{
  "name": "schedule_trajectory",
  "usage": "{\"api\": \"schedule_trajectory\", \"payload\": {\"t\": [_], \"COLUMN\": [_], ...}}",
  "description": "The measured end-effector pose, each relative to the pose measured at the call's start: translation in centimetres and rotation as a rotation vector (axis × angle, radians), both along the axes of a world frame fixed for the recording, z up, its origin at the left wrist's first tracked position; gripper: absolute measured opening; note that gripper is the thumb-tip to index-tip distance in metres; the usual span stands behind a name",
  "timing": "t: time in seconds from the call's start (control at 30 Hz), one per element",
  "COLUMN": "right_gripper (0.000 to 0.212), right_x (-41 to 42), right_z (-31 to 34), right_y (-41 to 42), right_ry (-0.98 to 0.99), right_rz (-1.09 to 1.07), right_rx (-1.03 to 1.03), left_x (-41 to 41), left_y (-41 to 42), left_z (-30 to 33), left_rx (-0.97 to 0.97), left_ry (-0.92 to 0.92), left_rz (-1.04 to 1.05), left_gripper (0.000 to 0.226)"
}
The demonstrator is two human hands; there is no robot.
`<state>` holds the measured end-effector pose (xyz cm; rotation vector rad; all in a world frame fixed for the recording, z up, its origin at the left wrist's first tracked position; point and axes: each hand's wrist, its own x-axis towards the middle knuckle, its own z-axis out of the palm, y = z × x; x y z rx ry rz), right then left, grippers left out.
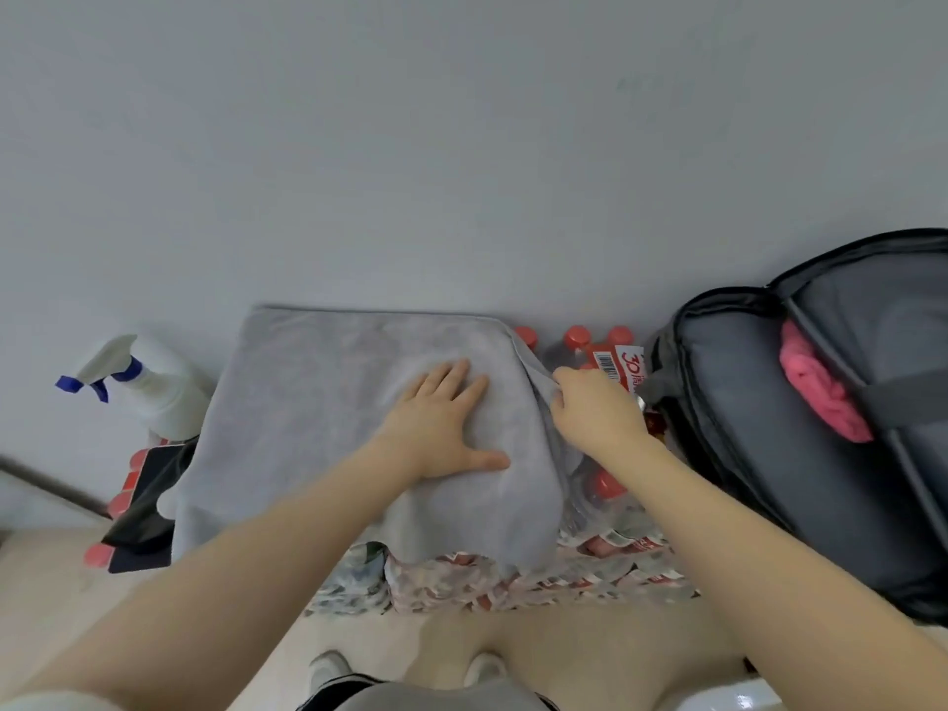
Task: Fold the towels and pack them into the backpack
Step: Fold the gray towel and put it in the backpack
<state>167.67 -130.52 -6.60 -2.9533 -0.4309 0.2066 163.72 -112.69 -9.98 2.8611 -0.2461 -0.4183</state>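
Observation:
A grey towel (318,418) lies spread over a shrink-wrapped pack of bottles against the wall. My left hand (441,428) presses flat on the towel's right half, fingers straight. My right hand (595,413) pinches the towel's right edge near its far corner. To the right stands a dark grey backpack (759,454), unzipped and wide open, with a pink towel (821,392) tucked under an inner strap.
Red-capped bottles (579,341) in printed plastic wrap hold up the towel. A white spray bottle (159,387) with a blue trigger stands at the left by the wall, above a black and red package (143,500). My legs and shoes show below.

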Motion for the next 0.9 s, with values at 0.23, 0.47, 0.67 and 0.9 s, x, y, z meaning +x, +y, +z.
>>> {"api": "schedule_trajectory", "payload": {"t": [0.23,0.47,0.67,0.9], "right_gripper": [0.016,0.015,0.029,0.028], "right_x": [2.0,0.4,0.3,1.8], "right_z": [5.8,7.8,4.3,-0.8], "right_y": [3.6,14.1,24.2,28.5], "right_ry": [-0.084,0.054,0.107,0.275], "right_rz": [0.139,0.282,0.336,0.104], "right_rx": [0.526,0.808,0.573,0.446], "left_x": [-0.7,-2.2,-2.9,0.3], "left_y": [1.9,10.7,20.2,25.2], "left_z": [0.6,2.1,0.8,-3.5], "left_rx": [-0.242,-0.393,-0.627,-1.215], "left_ry": [-0.101,-0.352,-0.236,0.315], "left_rz": [0.152,0.460,0.922,1.216], "left_gripper": [0.068,0.034,0.039,0.040]}}
